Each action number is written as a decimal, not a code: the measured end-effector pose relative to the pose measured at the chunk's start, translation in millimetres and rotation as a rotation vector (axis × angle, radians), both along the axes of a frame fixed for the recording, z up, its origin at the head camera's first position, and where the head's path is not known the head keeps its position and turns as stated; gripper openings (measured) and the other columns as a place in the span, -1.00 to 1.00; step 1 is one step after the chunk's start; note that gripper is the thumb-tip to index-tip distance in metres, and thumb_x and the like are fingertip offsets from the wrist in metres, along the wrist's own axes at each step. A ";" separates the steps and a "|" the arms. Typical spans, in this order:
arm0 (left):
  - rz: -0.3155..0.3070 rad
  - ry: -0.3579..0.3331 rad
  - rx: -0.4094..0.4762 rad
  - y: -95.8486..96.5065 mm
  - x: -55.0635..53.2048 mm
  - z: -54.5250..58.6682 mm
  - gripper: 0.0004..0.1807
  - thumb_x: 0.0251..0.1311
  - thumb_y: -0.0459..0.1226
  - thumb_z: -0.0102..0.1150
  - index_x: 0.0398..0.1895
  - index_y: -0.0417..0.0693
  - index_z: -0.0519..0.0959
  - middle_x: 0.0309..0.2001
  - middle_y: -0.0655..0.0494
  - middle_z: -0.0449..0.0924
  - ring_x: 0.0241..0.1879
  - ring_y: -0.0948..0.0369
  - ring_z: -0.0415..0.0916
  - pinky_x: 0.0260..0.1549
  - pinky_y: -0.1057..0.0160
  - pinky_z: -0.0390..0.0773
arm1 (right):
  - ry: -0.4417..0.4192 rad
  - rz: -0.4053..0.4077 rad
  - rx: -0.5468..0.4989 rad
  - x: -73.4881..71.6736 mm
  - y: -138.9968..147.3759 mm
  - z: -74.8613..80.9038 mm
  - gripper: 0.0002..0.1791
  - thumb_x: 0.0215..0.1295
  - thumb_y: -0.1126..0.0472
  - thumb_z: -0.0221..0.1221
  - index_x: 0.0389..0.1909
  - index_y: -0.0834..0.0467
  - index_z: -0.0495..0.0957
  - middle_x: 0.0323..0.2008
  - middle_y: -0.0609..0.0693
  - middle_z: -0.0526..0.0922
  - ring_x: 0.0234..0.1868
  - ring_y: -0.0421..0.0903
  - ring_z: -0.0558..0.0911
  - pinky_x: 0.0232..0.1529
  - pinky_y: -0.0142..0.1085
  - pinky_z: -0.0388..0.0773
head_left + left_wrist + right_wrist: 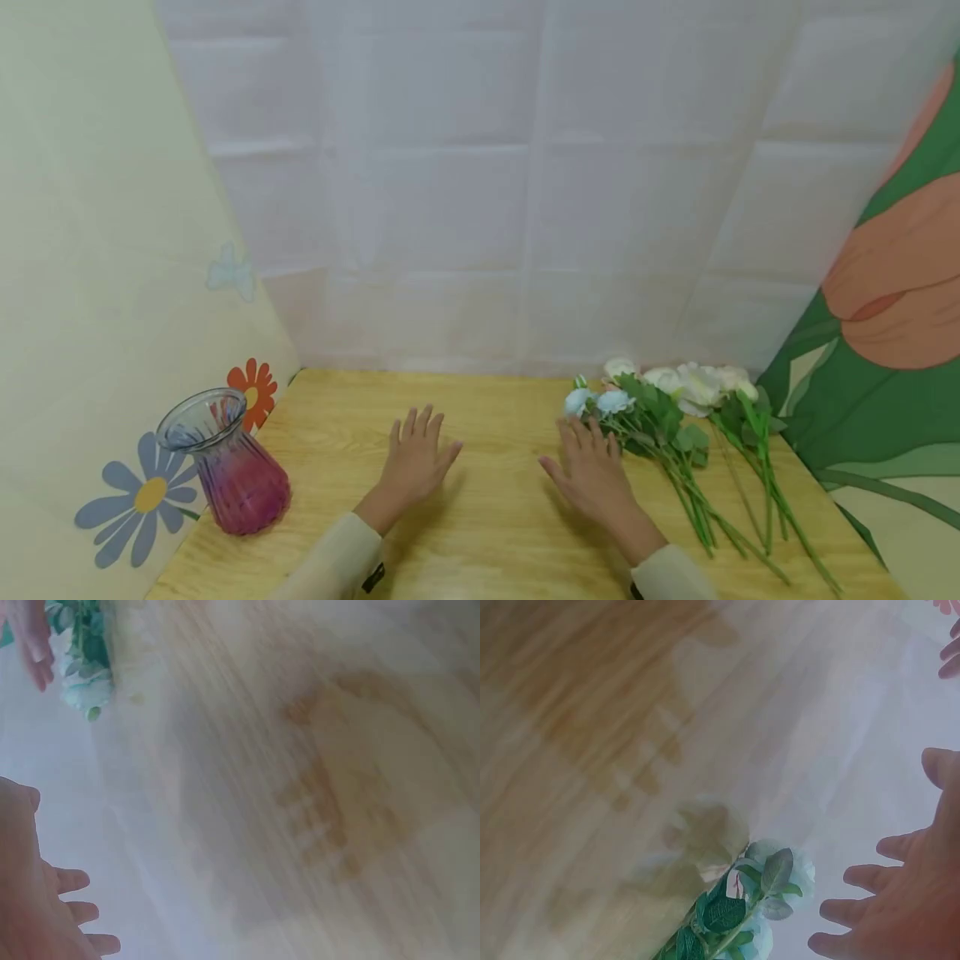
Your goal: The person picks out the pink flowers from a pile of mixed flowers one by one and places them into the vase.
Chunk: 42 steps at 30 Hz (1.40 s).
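A yellow wood table [495, 533] is near. A pale, wrinkly sheet [427, 208] hangs on the far side. The left wall [97, 250] shows a blue flower [150, 495], the right wall [885, 400] big orange petals [911, 275].

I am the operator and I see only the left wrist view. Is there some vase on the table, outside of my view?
Observer: Yes, the head view shows a vase on the table, to the left of the left hand.
Operator: Thank you. I see only part of the flowers. How do they lie?
Observer: Their stems run toward the near side, right of the right hand.
Operator: And which colour has the vase?
Observer: Pink below, bluish and clear above.
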State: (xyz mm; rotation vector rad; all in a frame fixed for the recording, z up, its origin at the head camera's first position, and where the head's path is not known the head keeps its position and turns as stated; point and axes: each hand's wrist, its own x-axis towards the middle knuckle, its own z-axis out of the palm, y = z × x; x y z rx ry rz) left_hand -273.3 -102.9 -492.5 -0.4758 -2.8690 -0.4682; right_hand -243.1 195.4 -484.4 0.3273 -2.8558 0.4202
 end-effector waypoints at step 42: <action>0.194 0.339 0.126 -109.4 65.5 57.8 -0.35 0.37 -0.11 0.21 0.33 -0.37 0.32 0.30 -0.31 0.32 0.25 -0.26 0.24 0.33 -0.38 0.13 | -0.089 -0.089 0.046 29.2 76.3 18.5 -0.35 0.37 0.08 0.25 0.31 0.42 0.37 0.23 0.47 0.45 0.22 0.47 0.43 0.15 0.40 0.40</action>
